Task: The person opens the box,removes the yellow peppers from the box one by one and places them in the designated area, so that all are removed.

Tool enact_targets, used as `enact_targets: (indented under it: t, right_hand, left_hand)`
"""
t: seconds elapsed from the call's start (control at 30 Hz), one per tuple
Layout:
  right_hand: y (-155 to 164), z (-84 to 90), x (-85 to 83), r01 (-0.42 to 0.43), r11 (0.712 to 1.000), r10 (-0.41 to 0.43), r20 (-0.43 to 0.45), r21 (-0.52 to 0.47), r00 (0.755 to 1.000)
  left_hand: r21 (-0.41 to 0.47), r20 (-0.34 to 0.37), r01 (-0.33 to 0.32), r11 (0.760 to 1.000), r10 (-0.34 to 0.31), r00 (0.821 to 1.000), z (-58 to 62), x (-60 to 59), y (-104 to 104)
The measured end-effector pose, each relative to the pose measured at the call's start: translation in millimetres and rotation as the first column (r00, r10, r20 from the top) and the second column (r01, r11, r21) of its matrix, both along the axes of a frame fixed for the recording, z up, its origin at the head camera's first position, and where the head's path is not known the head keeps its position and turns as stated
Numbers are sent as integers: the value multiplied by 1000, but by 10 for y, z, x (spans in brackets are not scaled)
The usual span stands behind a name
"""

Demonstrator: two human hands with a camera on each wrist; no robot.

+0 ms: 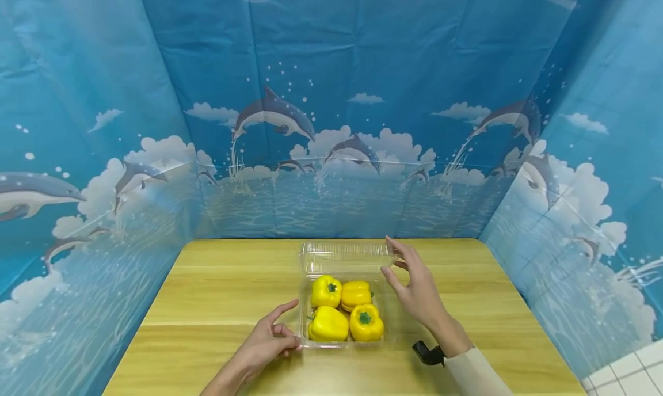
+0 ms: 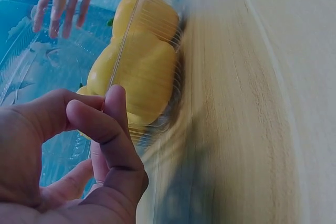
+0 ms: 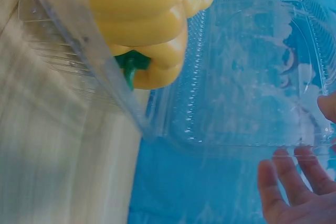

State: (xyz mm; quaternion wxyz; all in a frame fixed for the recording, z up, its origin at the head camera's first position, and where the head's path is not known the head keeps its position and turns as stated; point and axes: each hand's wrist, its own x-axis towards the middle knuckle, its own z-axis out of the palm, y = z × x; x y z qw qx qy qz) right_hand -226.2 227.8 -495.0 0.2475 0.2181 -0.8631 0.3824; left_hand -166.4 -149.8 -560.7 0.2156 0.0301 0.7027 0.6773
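Surrounding everything is the dolphin-printed blue backdrop (image 1: 331, 125), which is wrapping around three sides of the clear plastic clamshell box (image 1: 344, 341) that I am using as the landmark. Beneath the box, the wooden desk (image 1: 217, 292) is carrying it; the box is sitting slightly right of the desk's middle, close to your edge. The box's lid (image 1: 346, 256) is standing open, hinged up on the far side of the box toward the backdrop.

Your right hand (image 1: 416, 289) is reaching in from the right of the box with its fingers nearly straight and spread, so its grip is wide and holding nothing; the fingertips (image 3: 273, 174) are hovering at the lid's right edge, and I cannot tell whether they are touching it. Your left hand (image 1: 269, 341) is resting on the desk just left of the box, at its near left corner. Its fingers are curling, with the index finger (image 2: 105, 135) and thumb lying against the box's rim, but I cannot tell whether they are actually pinching it.

Inside the box, four yellow bell peppers (image 1: 346, 309) are lying packed together, two at the back and two at the front, green stems showing.
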Motion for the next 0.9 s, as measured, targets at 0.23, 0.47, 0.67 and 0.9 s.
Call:
enact_targets:
  t: [0.23, 0.47, 0.67, 0.9]
  right_hand:
    - [57, -109, -142, -47, 994, 68, 228, -97, 971]
    - [93, -264, -272, -74, 990, 112, 359, -116, 927]
    - [114, -370, -337, -79, 993, 109, 456, -86, 883]
    - [142, -472, -345, -78, 995, 100, 555, -64, 826]
  left_hand:
    - [9, 5, 5, 1000, -5, 1000, 5, -41, -10]
    - [9, 8, 2, 1000, -2, 1000, 19, -39, -10]
    - [10, 6, 5, 1000, -5, 1000, 9, -31, -8]
    - [13, 3, 19, 1000, -19, 1000, -17, -14, -13]
